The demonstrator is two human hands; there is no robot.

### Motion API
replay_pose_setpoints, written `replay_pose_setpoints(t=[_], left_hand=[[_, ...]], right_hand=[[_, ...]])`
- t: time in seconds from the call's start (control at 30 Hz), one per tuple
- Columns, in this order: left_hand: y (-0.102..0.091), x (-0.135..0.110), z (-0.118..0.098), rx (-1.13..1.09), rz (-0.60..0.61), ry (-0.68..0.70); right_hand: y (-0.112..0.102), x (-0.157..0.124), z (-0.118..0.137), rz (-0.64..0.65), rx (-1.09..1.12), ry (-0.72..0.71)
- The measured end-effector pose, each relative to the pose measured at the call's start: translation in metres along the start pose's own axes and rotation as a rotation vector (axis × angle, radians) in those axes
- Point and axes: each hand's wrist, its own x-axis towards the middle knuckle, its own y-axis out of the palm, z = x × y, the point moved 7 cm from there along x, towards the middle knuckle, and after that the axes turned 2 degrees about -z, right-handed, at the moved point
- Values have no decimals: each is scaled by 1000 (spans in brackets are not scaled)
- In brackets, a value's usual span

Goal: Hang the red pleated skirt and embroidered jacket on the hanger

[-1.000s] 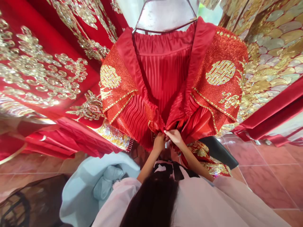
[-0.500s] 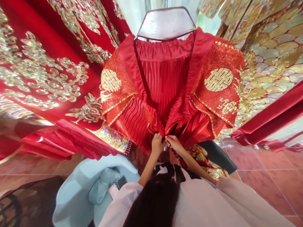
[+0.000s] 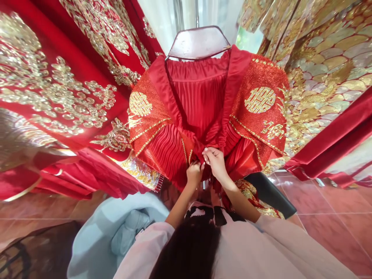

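A red pleated garment (image 3: 194,97) with a gathered satin band hangs in front of me on a hanger (image 3: 199,44). Glittery panels with round gold emblems lie over its left and right sides. My right hand (image 3: 215,162) is closed in a pinch at the front of the garment, where the ends of the gathered band come together. Just below and to the left, my left hand (image 3: 194,172) is also closed, on the cloth of the lower front. The exact bit of fabric between the fingertips is partly hidden by the hands.
Red cloth with silver beadwork (image 3: 64,93) hangs at the left. A gold scale-patterned garment (image 3: 328,73) hangs at the right. Below are a pale blue chair (image 3: 93,228) with a cushion, a black seat (image 3: 271,193) with gold-and-red cloth beside it, and a tiled floor (image 3: 328,228).
My right hand has risen and stands higher than the left, pulling at the front edge. The hands are slightly further apart in height. The garment and hanger appear lower in view.
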Motion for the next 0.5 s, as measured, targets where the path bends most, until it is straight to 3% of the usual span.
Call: replay_pose_setpoints(t=[0.13, 0.2, 0.37, 0.5], left_hand=[[-37, 2, -14, 4, -232, -50], [-46, 9, -24, -7, -270, -36], [-44, 28, -34, 20, -148, -56], [-48, 26, -40, 43, -84, -93]], right_hand=[[2, -5, -8, 19, -40, 25], [1, -6, -14, 28, -33, 50], [6, -2, -21, 16, 15, 103], [17, -1, 1, -33, 45, 61]])
